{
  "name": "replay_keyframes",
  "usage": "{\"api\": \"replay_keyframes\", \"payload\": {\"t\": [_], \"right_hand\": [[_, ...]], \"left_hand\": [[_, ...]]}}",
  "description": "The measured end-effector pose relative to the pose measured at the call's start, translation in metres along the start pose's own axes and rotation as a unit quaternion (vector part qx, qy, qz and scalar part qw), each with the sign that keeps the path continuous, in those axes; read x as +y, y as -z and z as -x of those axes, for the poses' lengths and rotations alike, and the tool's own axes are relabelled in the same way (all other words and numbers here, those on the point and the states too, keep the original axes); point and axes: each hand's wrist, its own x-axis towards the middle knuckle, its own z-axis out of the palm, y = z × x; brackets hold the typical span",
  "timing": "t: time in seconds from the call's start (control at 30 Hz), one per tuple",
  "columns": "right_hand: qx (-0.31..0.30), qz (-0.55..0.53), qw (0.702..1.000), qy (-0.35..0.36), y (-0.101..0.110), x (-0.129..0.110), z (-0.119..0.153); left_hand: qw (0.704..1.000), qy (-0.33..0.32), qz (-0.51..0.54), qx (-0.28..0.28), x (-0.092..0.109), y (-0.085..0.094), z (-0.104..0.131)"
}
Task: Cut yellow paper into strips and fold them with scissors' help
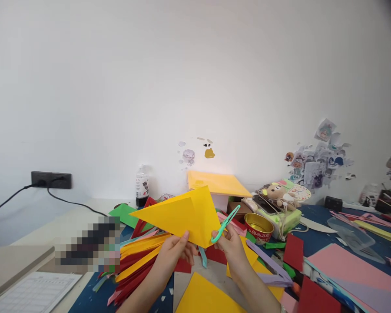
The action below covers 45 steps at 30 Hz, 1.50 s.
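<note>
A folded yellow sheet of paper [182,215] with a pointed left corner is raised above the table. My left hand [177,252] pinches its lower edge between thumb and fingers. At the sheet's right side, my right hand [228,243] is closed around a pair of mint-green scissors [226,224], whose handles point up and to the right. The right fingertips lie close to the paper's edge; whether they also touch it, I cannot tell. Below the hands, another yellow sheet [207,295] lies on a grey board [182,284].
Yellow and red paper strips [140,261] pile up on the left. A bottle [142,184] stands by the wall. Behind my right hand are a round red tin [259,228] and a plush bear [278,193]. Pink sheets [355,265] and red paper [316,295] cover the right side.
</note>
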Motion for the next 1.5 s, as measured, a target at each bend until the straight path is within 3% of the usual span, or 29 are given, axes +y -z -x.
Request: {"api": "replay_keyframes", "payload": {"t": [0.1, 0.27, 0.37, 0.47, 0.57, 0.67, 0.87, 1.0, 1.17, 1.5], "right_hand": [[-0.016, -0.015, 1.000, -0.012, -0.002, 0.000, 0.001], [0.016, -0.011, 1.000, 0.002, -0.008, -0.004, 0.007], [-0.016, -0.015, 1.000, -0.011, -0.010, -0.005, 0.012], [-0.020, -0.013, 1.000, -0.017, -0.009, -0.004, 0.012], [-0.029, -0.026, 0.999, -0.014, -0.004, -0.003, 0.006], [-0.114, 0.018, 0.993, 0.008, 0.002, 0.001, -0.001], [-0.303, 0.175, 0.937, -0.004, 0.001, 0.014, 0.013], [-0.365, 0.194, 0.910, 0.003, -0.004, 0.013, 0.022], [-0.382, 0.176, 0.907, 0.018, -0.005, 0.006, 0.019], [-0.396, 0.125, 0.910, 0.020, -0.004, 0.002, 0.021]], "left_hand": [[1.000, -0.009, -0.025, 0.011, -0.003, -0.004, 0.001], [1.000, -0.004, -0.002, 0.002, -0.020, -0.012, -0.003], [0.999, 0.012, 0.035, -0.007, -0.028, -0.015, -0.006], [0.999, 0.023, 0.026, -0.006, -0.024, -0.016, -0.006], [0.998, -0.009, -0.029, 0.053, -0.009, -0.010, -0.004], [0.990, -0.064, -0.058, 0.114, 0.008, 0.003, -0.001], [0.977, -0.124, -0.101, 0.144, 0.022, 0.010, 0.004], [0.982, -0.095, -0.115, 0.119, 0.013, -0.001, 0.004], [0.987, -0.070, -0.128, 0.075, 0.003, -0.006, 0.001], [0.987, -0.081, -0.135, -0.017, 0.012, -0.002, 0.005]]}}
